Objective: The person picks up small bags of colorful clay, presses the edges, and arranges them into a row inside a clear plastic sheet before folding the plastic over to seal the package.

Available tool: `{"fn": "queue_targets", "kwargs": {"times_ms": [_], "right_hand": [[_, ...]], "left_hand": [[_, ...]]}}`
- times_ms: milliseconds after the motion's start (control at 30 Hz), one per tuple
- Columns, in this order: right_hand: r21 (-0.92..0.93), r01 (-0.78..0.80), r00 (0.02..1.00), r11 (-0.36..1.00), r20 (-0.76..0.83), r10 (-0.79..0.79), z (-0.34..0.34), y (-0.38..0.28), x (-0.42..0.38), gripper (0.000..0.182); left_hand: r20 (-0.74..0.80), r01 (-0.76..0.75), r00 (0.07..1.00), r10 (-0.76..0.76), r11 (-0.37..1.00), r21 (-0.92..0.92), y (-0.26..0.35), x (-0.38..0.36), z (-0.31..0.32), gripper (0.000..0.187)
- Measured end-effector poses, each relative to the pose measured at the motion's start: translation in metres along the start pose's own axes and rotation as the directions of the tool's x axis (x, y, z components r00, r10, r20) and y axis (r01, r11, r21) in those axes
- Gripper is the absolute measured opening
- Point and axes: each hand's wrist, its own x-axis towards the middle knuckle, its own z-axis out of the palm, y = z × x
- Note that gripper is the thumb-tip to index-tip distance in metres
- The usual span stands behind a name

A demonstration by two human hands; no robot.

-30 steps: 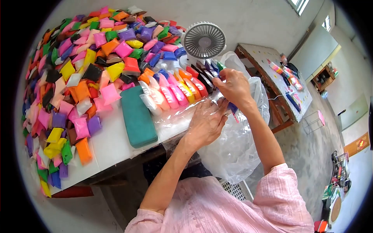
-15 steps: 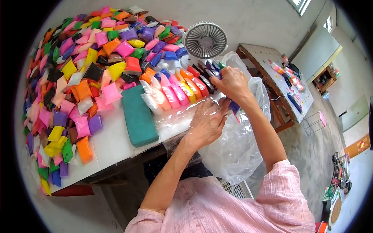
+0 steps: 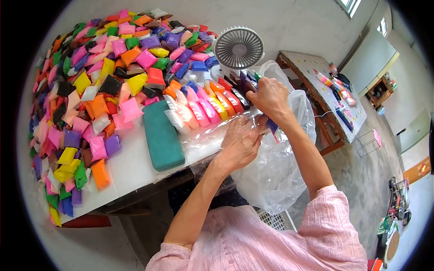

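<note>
A row of coloured clay packets (image 3: 205, 106) lies side by side on a clear plastic sheet (image 3: 203, 137) near the table's front edge. My left hand (image 3: 239, 144) presses flat on that plastic just below the row. My right hand (image 3: 266, 97) is at the row's right end, its fingers closed on the dark packets (image 3: 244, 83) there. A large clear plastic bag (image 3: 275, 167) hangs off the table edge under both hands. A blue packet (image 3: 272, 125) shows between my hands at the bag's mouth.
A big heap of coloured packets (image 3: 90, 81) covers the left and back of the white table (image 3: 131, 167). A teal case (image 3: 160, 135) lies beside the row. A small white fan (image 3: 238, 47) stands behind it. Another table (image 3: 312, 77) with small items stands at the right.
My right hand has crept slightly up and left along the row's end. The left hand has stayed on the plastic.
</note>
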Motion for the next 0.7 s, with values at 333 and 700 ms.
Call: {"fn": "queue_targets", "kwargs": {"times_ms": [333,700], "right_hand": [[0.661,0.097,0.905,0.744,-0.370,0.210,-0.055,0.032,-0.081,0.025],[0.881,0.096,0.902,0.464,-0.274,0.333,0.017,0.023,-0.147,0.028]], "left_hand": [[-0.012,0.056,0.998,-0.057,0.995,-0.080,0.004,0.001,-0.012,0.055],[-0.042,0.110,0.991,-0.128,0.949,-0.297,-0.006,0.001,-0.007,0.058]]}}
